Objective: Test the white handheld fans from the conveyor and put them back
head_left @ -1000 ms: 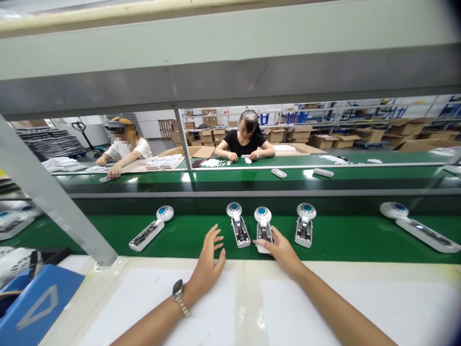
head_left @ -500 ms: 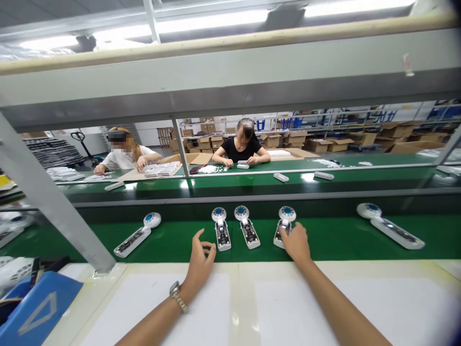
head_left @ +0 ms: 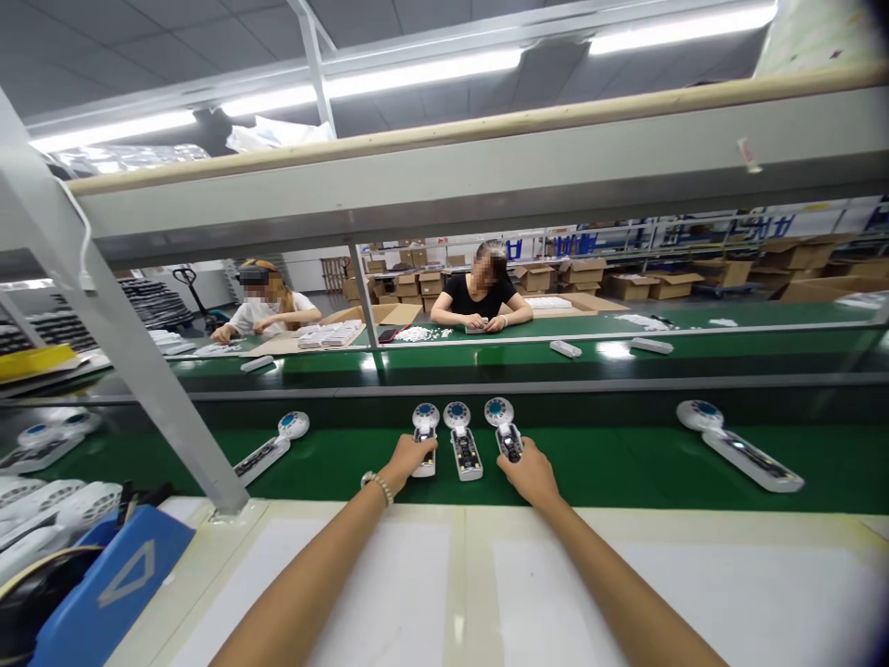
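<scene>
On the green belt (head_left: 611,463) lie three white handheld devices in a row, round heads with blue discs pointing away, handles open over circuit boards. My left hand (head_left: 406,461) is closed on the left handheld device (head_left: 426,417), thumb lying across its handle. Between my hands rests the middle handheld device (head_left: 467,452), touched by neither. My right hand (head_left: 532,472) grips the lower handle of the right handheld device (head_left: 500,412). My fingers partly cover both gripped handles.
Another such device (head_left: 754,454) lies far right, and one more (head_left: 268,454) lies left behind a slanted metal post (head_left: 159,371). A blue bin (head_left: 115,584) stands at lower left. Two people work across the belt, beneath an overhead shelf beam (head_left: 444,185).
My left hand has moved forward from the near edge and taken hold of the left device. My right hand has slid its device leftward, closer to the middle one. The view has tilted up.
</scene>
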Action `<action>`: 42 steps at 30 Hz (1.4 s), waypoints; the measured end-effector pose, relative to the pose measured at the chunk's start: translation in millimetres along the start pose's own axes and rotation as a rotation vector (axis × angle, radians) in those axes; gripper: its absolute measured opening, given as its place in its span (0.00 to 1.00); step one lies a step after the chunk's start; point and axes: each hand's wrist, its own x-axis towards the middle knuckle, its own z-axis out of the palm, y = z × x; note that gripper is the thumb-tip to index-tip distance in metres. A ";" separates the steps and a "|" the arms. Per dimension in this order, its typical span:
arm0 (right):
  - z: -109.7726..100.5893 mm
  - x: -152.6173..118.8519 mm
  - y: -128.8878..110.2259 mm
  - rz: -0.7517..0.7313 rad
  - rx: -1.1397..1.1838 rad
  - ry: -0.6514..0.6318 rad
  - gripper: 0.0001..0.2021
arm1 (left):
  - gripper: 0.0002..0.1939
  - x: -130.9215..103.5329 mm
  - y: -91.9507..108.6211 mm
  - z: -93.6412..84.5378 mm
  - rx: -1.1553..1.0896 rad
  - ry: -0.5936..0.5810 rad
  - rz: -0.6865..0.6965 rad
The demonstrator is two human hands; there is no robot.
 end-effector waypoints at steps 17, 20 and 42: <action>11.5 -73.1 -19.3 0.220 0.910 -0.408 0.22 | 0.21 -75.7 -12.3 9.5 -0.596 -0.408 0.005; 11.9 -75.8 -19.1 0.247 0.902 -0.420 0.20 | 0.21 -73.9 -17.4 9.2 -0.646 -0.455 -0.014; 17.6 -78.3 -13.3 0.094 0.811 -0.490 0.26 | 0.27 -78.5 -15.9 5.2 -0.587 -0.520 0.019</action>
